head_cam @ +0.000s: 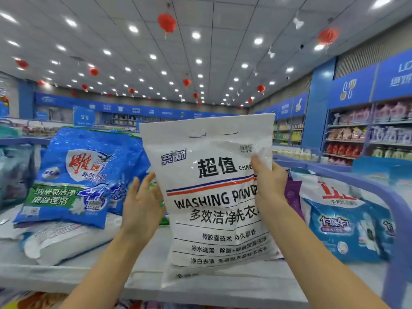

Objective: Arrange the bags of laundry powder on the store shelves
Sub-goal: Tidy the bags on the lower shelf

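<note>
Over the shelf (145, 275), right hand (269, 179) grip pinches white bag (211, 197) at its right edge; left hand (140, 204) spread beside it.

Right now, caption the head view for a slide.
Right hand grips a white washing-powder bag upright; open left hand beside it.

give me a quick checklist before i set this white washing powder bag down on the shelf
1. Right hand grips the white bag at its right edge: ok.
2. Left hand supports the bag: cannot tell; it is open by the left edge, contact unclear.
3. Bag upright, label facing the person: ok.
4. Bare shelf shows between the blue bag and the blue and white bag: ok.
5. Bag's bottom resting on the shelf: cannot tell.
6. Blue bag standing straight: not ok, it leans.
</note>
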Motion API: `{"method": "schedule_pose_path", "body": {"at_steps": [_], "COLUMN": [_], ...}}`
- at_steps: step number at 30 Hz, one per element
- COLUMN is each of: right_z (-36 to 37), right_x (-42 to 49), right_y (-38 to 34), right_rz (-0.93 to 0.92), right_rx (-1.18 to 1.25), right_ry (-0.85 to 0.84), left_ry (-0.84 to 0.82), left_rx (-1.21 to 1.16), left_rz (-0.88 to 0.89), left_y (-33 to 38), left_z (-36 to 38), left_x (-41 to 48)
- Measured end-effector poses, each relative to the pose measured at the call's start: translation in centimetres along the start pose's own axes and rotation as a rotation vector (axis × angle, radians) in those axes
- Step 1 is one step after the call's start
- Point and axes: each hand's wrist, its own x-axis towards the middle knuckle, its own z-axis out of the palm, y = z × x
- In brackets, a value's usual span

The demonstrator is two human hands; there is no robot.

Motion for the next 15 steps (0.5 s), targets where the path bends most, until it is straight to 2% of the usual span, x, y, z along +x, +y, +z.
{"method": "schedule_pose_path", "body": {"at_steps": [1, 3, 6, 11, 15], "right_z": [-0.4, -0.9, -1.8, -5.8, -6.3], "right_x": [0.3, 0.8, 2.0, 5.6, 6.2], "right_y": [0.0, -0.1, -0.2, -0.6, 0.8], "right_rz": [-0.006, -0.015, -0.067, -0.119, -0.136], "right_rx": [0.02, 0.032, -0.044, -0.157, -0.204], "right_ry": [0.026, 0.053, 0.014, -0.162, -0.266], "left_ry": [0.019, -0.031, 0.182, 0.06, 0.028], "left_rx": [-0.038, 0.175, 0.436, 0.385, 0.39], "left_rz": [-0.002, 0.079, 0.257, 0.368, 0.273], "left_y": [-0.4, -0.9, -0.9, 0.5, -1.1], "left_z": [0.4, 1.9, 5.0, 6.7, 4.8], "left_x": [0.3, 0.8, 2.7, 6.0, 7.4]}}
